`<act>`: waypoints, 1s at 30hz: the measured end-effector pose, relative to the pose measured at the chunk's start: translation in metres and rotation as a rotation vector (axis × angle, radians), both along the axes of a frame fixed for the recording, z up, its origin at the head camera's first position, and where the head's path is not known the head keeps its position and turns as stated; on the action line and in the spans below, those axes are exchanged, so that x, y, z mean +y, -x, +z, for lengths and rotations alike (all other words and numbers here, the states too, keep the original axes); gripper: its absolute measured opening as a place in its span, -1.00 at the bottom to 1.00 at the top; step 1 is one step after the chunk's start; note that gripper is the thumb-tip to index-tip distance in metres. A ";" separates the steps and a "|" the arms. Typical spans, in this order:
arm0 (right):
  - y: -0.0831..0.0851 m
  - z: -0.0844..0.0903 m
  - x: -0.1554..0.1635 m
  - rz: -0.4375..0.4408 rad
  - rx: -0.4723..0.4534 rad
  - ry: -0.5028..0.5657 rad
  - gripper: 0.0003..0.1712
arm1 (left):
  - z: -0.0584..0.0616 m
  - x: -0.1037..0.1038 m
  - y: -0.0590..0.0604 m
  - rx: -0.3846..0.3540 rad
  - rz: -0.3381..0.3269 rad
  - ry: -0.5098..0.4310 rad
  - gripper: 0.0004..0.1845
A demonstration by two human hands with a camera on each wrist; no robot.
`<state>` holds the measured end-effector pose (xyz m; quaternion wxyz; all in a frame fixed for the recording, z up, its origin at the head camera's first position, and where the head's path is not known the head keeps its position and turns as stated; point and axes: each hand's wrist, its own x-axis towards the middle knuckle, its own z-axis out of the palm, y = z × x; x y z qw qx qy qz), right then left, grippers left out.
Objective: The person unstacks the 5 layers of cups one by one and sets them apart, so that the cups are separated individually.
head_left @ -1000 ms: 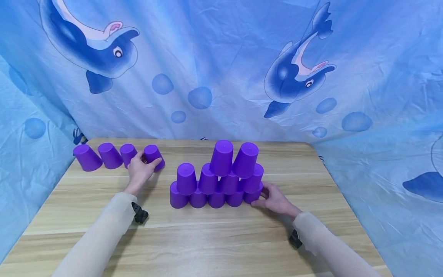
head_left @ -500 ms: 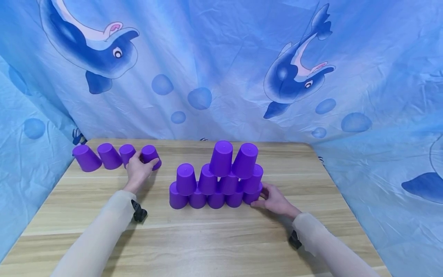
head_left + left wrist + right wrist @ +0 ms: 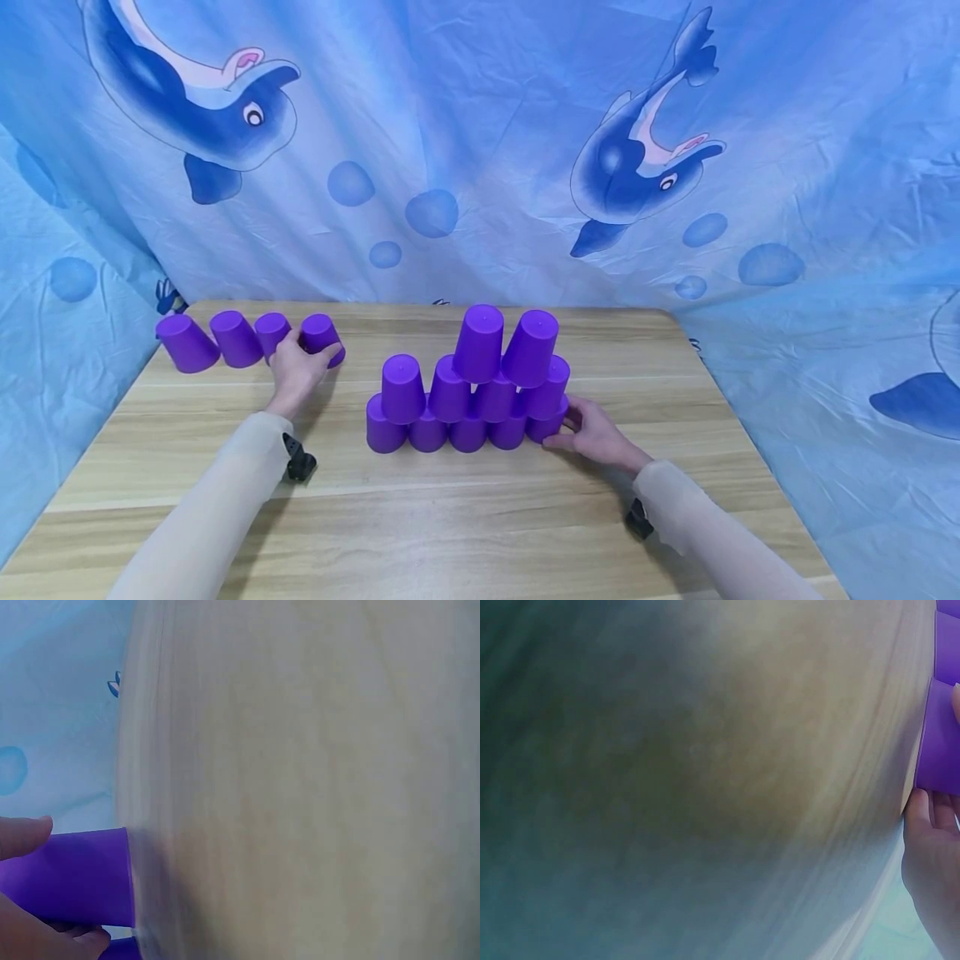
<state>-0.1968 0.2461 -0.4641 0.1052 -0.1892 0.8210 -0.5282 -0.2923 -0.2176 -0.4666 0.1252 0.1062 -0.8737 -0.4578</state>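
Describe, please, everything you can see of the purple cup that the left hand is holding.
The purple cup is plain, opaque and smooth, apparently plastic, tapering toward its flat closed base. It stands upside down, leaning a little, at the right end of a row of four like cups near the far left of the wooden table. The left hand grips it from the near side, thumb and fingers wrapped round its wall. The left wrist view shows its rim meeting the tabletop.
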 end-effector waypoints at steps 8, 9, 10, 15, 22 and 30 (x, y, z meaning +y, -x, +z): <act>0.000 -0.001 0.000 0.012 -0.001 0.008 -0.29 | 0.019 0.002 0.000 0.071 -0.016 0.022 -0.17; 0.000 0.000 0.000 0.012 -0.004 0.011 -0.29 | 0.022 0.003 0.000 0.076 -0.017 0.020 -0.17; 0.000 0.000 0.000 0.011 -0.007 0.013 -0.29 | 0.024 0.003 0.000 0.080 -0.017 0.023 -0.16; 0.000 -0.001 0.001 0.010 -0.005 0.008 -0.31 | 0.034 0.009 -0.004 0.126 -0.018 0.033 -0.15; 0.006 -0.016 0.005 0.011 0.019 0.018 -0.30 | 0.053 0.027 -0.012 0.220 -0.057 -0.010 -0.17; 0.012 -0.030 0.010 0.015 0.031 -0.001 -0.28 | 0.081 0.052 -0.027 0.314 -0.160 -0.105 -0.18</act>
